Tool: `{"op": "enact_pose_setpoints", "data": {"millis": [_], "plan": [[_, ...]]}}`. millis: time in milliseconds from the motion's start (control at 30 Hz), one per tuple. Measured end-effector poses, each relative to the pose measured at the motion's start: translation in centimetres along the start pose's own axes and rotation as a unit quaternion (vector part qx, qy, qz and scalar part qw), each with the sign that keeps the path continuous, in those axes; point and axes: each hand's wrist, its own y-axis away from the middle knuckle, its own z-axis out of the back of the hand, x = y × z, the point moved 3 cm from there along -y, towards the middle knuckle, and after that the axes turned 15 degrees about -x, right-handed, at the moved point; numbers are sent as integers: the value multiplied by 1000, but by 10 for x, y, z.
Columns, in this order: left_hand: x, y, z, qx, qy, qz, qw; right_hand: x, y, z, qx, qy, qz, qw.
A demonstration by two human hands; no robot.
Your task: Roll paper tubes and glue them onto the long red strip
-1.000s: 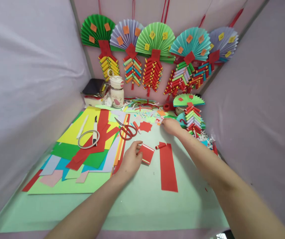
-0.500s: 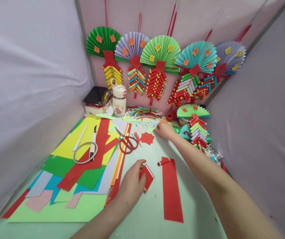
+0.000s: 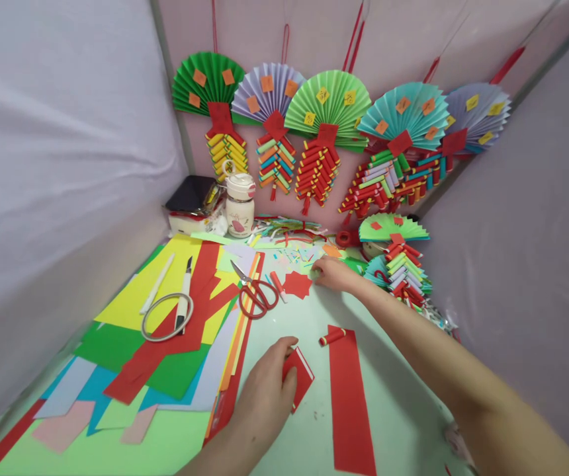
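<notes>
My left hand (image 3: 267,380) is closed on a red paper piece (image 3: 300,371) with a white strip along its upper right edge, just above the table. Farther up, my right hand (image 3: 331,272) has its fingers drawn together beside a loose stack of red paper squares (image 3: 298,284) and tiny paper scraps (image 3: 294,254). Anything in those fingertips is too small to make out. Between my arms lies a long red paper strip (image 3: 351,403), with a small red paper roll (image 3: 333,336) with yellow bands across its top end.
Red-handled scissors (image 3: 259,297) and a red tube (image 3: 278,286) lie left of the squares. Coloured paper sheets (image 3: 130,337) carry a craft knife (image 3: 184,297) and a metal ring (image 3: 145,324). A white bottle (image 3: 239,208) stands behind. Paper fans (image 3: 329,102) hang along the back wall.
The view has shifted slightly, so the table items sit a little lower and the fans farther right. My left hand keeps its hold on the red paper. The right hand stays near the scraps.
</notes>
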Motion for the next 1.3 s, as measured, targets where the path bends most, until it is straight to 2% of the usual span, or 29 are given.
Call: {"op": "enact_pose_setpoints", "data": {"millis": [100,233,333,433,600,833,900,1000,1100,1300], "plan": [[1,1,0,7,-1,1,1000,13,20,6,-45,24,43,998],[0,1,0,6,6,7,1000,44,47,7,-28,1,84,996],[-1,0,-1,4,11,12,1000,63,60,8,-32,-9,83,996],[0,0,-1,4,8,9,1000,70,66,11,-32,-11,74,997],[0,0,-1,11,5,7,1000,51,52,12,-32,-8,44,998],[2,-1,-1,18,-12,12,1000,-12,4,14,-50,19,-76,996],[2,-1,-1,21,-17,11,1000,-29,-1,16,-49,53,-97,993],[2,-1,-1,28,-21,11,999,-44,6,16,-30,96,-107,989],[2,-1,-1,37,-23,15,999,-40,28,11,8,96,-88,991],[1,-2,-2,38,-27,11,999,-9,69,10,28,116,-21,993]]}}
